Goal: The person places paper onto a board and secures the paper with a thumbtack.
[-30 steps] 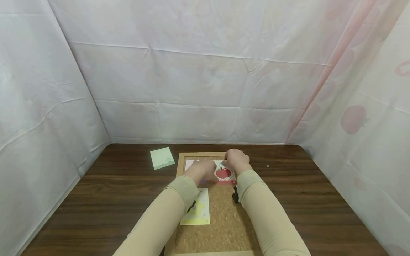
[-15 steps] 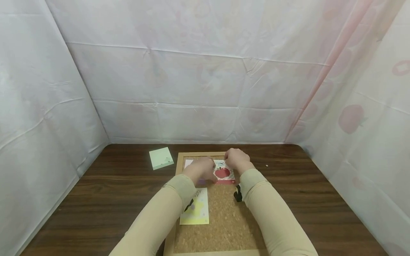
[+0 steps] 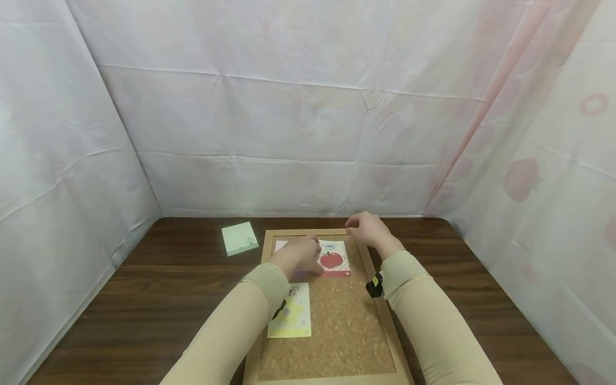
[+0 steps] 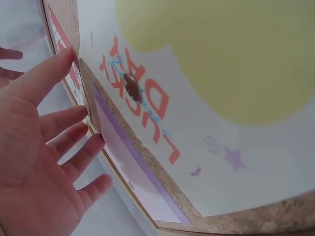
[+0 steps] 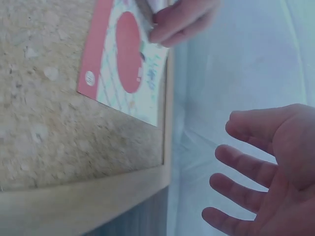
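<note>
A wood-framed corkboard (image 3: 341, 331) lies on the table with several paper notes on it. My left hand (image 3: 299, 254) spreads over its upper part, straight fingertips at the edge of a note with a red apple (image 3: 332, 261). That hand mostly covers a purple-banded note (image 4: 133, 172) beside it. A small dark dot shows in the apple note's lettering. Below lies a note with a yellow shape (image 3: 299, 315), a metal thumbtack (image 4: 132, 88) through its lettering. My right hand (image 3: 369, 230) is raised near the board's upper right corner, fingers loosely bent, holding nothing.
A pale green note (image 3: 239, 239) lies on the dark wood table (image 3: 159, 299) left of the board. White printed cloth (image 3: 289, 123) walls the table at the back and both sides.
My right hand has left the apple note's upper right corner and moved up and right, uncovering the note. My left hand stays at nearly the same place on the board.
</note>
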Available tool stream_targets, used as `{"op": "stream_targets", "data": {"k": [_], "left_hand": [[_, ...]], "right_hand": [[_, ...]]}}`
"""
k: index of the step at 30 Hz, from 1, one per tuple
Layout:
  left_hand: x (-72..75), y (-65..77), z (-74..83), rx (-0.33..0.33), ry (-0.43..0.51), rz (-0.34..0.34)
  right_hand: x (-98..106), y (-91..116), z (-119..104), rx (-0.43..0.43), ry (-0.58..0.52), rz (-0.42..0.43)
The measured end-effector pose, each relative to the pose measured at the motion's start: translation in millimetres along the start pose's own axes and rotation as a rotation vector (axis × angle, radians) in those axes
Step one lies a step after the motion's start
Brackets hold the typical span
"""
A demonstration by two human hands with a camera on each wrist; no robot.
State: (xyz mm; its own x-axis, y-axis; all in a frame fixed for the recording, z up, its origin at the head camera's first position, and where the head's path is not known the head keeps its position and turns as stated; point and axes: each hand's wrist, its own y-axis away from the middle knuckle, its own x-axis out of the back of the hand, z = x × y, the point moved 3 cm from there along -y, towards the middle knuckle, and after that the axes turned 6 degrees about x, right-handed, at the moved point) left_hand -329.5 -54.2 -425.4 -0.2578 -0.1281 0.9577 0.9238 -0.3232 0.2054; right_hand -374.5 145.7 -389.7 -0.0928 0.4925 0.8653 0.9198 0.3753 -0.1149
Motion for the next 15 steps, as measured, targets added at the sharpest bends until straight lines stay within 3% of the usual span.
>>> {"op": "stream_targets", "data": {"k": [6, 10, 15], "left_hand": [[0.2, -0.2, -0.5, -0.026, -0.017, 0.016], [-1.6, -0.5, -1.5, -0.035, -0.018, 0.025], [-1.8, -1.2, -3.0, -0.031, 0.046, 0.031]], "right_hand": [[16, 9, 7, 0.05, -0.142, 0.041], [26, 14, 8, 0.055, -0.173, 0.067], [35, 20, 8, 0.057, -0.188, 0.073]]}}
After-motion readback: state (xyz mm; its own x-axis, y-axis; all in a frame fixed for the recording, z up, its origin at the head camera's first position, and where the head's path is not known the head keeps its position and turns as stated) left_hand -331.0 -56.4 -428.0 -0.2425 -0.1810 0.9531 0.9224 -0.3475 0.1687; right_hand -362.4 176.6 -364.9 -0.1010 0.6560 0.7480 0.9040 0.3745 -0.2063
